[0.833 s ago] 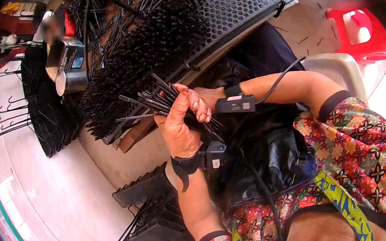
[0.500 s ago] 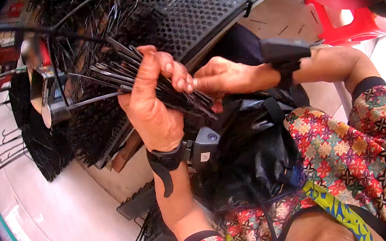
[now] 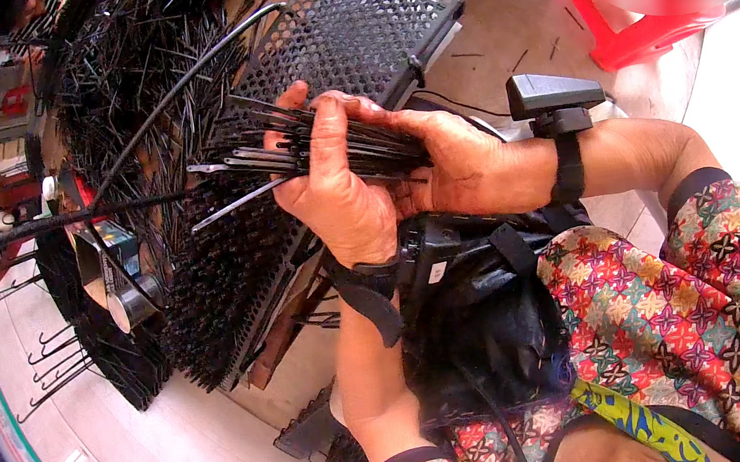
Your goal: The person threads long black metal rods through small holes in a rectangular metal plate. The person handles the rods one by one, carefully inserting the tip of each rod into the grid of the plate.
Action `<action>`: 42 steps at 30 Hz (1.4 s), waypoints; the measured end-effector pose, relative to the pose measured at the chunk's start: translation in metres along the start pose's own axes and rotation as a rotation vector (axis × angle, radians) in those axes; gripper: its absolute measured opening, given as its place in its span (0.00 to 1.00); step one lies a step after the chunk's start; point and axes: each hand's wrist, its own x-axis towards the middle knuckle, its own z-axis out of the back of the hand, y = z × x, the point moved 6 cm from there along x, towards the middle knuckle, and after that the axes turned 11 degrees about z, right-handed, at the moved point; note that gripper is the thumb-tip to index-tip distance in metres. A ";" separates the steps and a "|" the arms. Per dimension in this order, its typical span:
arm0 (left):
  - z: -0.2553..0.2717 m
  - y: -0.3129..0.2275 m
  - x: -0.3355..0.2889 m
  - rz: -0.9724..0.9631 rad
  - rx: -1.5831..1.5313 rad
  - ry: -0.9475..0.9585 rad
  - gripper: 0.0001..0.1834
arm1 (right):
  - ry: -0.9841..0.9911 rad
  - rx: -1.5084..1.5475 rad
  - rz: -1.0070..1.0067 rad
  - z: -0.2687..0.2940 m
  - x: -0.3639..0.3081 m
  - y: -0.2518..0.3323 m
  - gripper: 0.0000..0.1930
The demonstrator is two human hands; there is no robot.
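My left hand (image 3: 341,202) is wrapped round a bundle of thin black metal strips (image 3: 370,142), thumb across the top. Their pale, narrow tips fan out to the left, and one strip sticks out lower than the others. At the bundle's right end, my right hand (image 3: 470,162) closes about the strips, its palm close to their ends; some of its fingers are hidden beneath. Just beyond my hands lies a black perforated metal tray (image 3: 337,23). Below and left of the bundle, a dense block of upright dark pieces (image 3: 223,283) fills a rack.
Loose black strips (image 3: 145,92) heap up at the far left of the bench. A bent metal rod (image 3: 182,82) arches over them. A metal cylinder (image 3: 134,302) and a hook rack (image 3: 99,322) stand left. Another person sits near a red plastic stool (image 3: 639,34). A black apron (image 3: 489,309) covers my lap.
The view has shifted. The bundle now lies flatter, and my right hand has moved from pinching near its lower end to cupping its right end. My left hand keeps its hold.
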 end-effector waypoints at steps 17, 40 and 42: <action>0.024 0.038 -0.035 0.417 -0.084 0.132 0.07 | 0.426 -0.992 0.490 0.004 -0.001 0.078 0.12; 0.041 0.044 -0.045 0.530 0.095 0.133 0.11 | 0.485 -0.801 0.874 -0.056 0.012 0.112 0.06; 0.044 0.047 -0.046 0.535 0.073 0.119 0.11 | 0.494 -0.835 0.976 -0.075 0.013 0.123 0.05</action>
